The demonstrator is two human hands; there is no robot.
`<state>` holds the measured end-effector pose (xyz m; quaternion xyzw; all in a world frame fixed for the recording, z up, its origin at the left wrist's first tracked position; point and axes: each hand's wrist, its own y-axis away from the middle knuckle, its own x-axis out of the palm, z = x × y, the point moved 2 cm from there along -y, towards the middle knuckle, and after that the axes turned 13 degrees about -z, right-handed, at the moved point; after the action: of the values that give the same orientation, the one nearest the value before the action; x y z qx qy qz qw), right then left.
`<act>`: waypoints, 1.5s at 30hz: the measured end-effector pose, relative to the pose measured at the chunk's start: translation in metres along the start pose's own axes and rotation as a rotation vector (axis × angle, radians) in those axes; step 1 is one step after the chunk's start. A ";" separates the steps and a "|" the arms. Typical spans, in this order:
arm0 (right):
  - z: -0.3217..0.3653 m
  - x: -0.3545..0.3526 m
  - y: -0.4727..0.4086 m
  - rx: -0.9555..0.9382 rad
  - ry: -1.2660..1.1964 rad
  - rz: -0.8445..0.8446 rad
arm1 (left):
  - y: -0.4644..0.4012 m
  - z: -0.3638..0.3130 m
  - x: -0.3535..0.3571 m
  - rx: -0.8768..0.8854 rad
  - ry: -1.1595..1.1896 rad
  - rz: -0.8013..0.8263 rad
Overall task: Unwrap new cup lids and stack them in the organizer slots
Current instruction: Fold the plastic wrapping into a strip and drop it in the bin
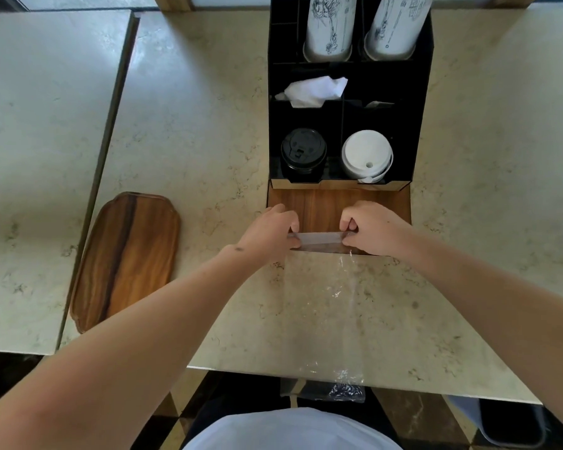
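Observation:
A black organizer stands on the marble table. Its front left slot holds a stack of black lids, its front right slot a stack of white lids. In front of its wooden base, my left hand and my right hand each pinch one end of the top edge of an empty clear plastic wrapper. The wrapper lies flat toward me and hangs over the table's near edge.
A wooden tray lies at the left on the table. Two stacks of printed paper cups fill the organizer's rear slots, and a white napkin sits in a middle slot. A second table adjoins at the left.

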<state>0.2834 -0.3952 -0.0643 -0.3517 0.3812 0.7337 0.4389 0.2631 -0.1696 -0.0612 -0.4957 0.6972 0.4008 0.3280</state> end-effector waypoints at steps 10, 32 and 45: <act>0.003 -0.003 0.010 -0.103 0.021 0.018 | -0.002 0.005 -0.008 0.175 -0.117 0.110; 0.002 0.009 0.053 -0.308 0.075 -0.299 | 0.041 0.015 -0.004 0.511 -0.141 -0.193; 0.007 0.007 0.031 -0.051 -0.015 -0.052 | 0.028 0.004 -0.002 -0.030 0.075 -0.087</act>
<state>0.2512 -0.3960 -0.0594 -0.3670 0.3499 0.7343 0.4514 0.2372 -0.1605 -0.0549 -0.5451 0.6807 0.3777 0.3113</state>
